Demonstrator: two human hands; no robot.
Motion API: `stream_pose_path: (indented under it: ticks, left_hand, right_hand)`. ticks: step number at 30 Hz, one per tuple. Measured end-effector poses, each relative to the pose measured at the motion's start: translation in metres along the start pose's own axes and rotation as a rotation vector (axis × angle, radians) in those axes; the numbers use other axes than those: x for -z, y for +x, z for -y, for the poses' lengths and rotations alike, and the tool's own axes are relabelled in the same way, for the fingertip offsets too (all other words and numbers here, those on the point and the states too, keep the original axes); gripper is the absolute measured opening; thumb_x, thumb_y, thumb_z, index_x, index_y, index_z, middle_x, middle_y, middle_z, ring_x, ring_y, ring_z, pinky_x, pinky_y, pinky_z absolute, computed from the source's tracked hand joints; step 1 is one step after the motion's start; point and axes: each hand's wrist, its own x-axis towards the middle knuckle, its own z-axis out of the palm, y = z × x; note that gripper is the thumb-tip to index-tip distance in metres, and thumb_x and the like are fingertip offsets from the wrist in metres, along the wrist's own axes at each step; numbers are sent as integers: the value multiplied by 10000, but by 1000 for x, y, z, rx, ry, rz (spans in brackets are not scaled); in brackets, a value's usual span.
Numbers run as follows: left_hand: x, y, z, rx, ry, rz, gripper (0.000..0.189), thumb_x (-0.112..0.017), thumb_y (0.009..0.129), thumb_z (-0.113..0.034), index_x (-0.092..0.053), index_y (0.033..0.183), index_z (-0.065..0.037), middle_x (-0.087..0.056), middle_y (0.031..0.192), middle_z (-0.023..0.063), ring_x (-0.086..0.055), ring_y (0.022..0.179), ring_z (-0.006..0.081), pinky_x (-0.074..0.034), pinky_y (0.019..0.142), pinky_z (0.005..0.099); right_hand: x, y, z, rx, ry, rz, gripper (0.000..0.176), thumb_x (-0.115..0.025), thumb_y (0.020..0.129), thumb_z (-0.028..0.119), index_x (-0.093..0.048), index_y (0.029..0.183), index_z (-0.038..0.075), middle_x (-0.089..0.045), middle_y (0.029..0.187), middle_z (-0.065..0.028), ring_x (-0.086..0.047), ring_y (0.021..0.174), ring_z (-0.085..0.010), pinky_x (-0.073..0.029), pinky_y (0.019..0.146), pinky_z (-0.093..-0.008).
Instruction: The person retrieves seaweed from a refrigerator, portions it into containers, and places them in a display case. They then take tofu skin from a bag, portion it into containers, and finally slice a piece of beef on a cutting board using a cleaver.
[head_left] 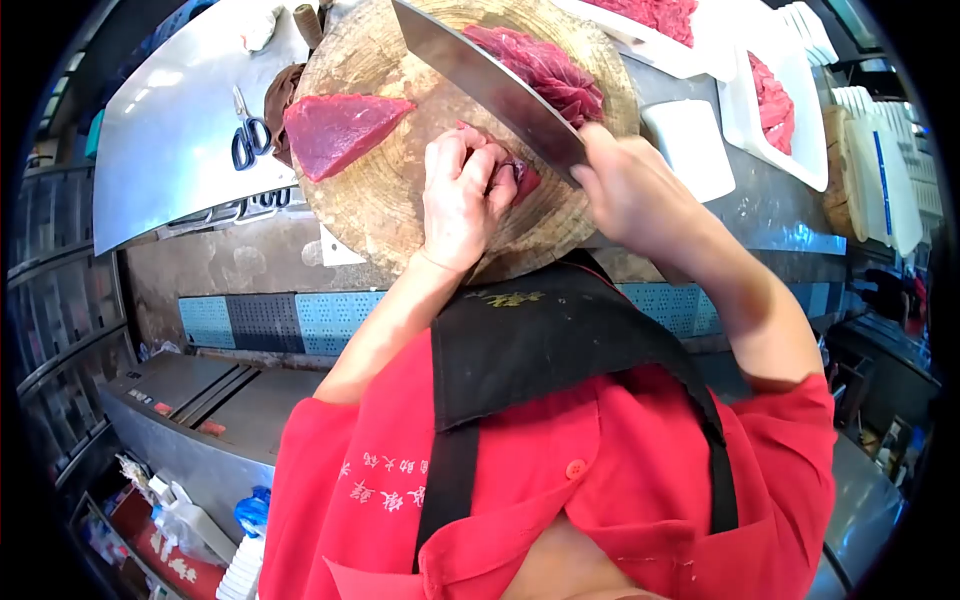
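Note:
My right hand [635, 185] grips a cleaver [485, 85] by its handle end, its broad blade slanting up and to the left over the round wooden chopping block [400, 215]. Beneath the blade, my left hand [462, 195] has its fingers curled and pressed on a small piece of red meat [525, 185], partly hidden by the fingers. To the left on the block lies a larger slab of raw meat [345, 132]. Behind the blade rests a heap of sliced meat [550, 72].
Scissors [250, 135] and a brown cloth [283, 95] lie left of the block on the metal table [170, 150]. At the right are a small white container [690, 150] and a white tray [815, 150] of meat. Another meat tray [640, 50] stands behind.

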Motion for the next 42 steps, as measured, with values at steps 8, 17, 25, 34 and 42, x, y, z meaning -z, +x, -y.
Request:
stream_pose_path:
  ticks: [8,17,25,34,42]
  left_hand:
    - [-6,0,7,21,-34,56,223,-705,614,24,-602,796,-52,-578,860,84,-558,825,281,-462,731,353]
    - [8,-8,3,21,-36,158,229,-700,691,-17,-640,911,-43,-589,916,109,-568,893,300,-477,785,369]
    - [7,-8,2,-18,-44,201,245,-680,667,9,-627,901,-41,-569,964,104,-549,931,313,-459,799,381]
    - [2,-10,4,-4,-85,189,252,-686,638,21,-616,871,-45,-577,926,87,-559,845,297,-468,756,377]
    - [3,-8,3,-27,-40,120,244,-700,619,30,-609,823,-68,-566,890,83,-553,829,280,-466,736,356]
  right_hand:
    - [8,-43,4,-123,19,203,102,-515,735,-31,-448,810,-48,-575,685,-291,-582,715,-470,-466,640,-511]
    - [-9,3,2,-39,-4,54,146,-526,732,-1,-497,850,-82,-597,771,-296,-598,777,-449,-486,683,-482]
    - [5,-57,5,-68,-5,133,83,-493,745,-44,-438,806,-57,-564,633,-278,-584,666,-459,-471,602,-502]
    - [-14,25,10,-72,47,123,175,-535,744,13,-543,892,-80,-605,791,-292,-604,808,-441,-494,710,-463]
    - [9,-45,9,-95,12,121,82,-495,743,-33,-455,808,-63,-579,719,-300,-587,720,-456,-470,639,-500]
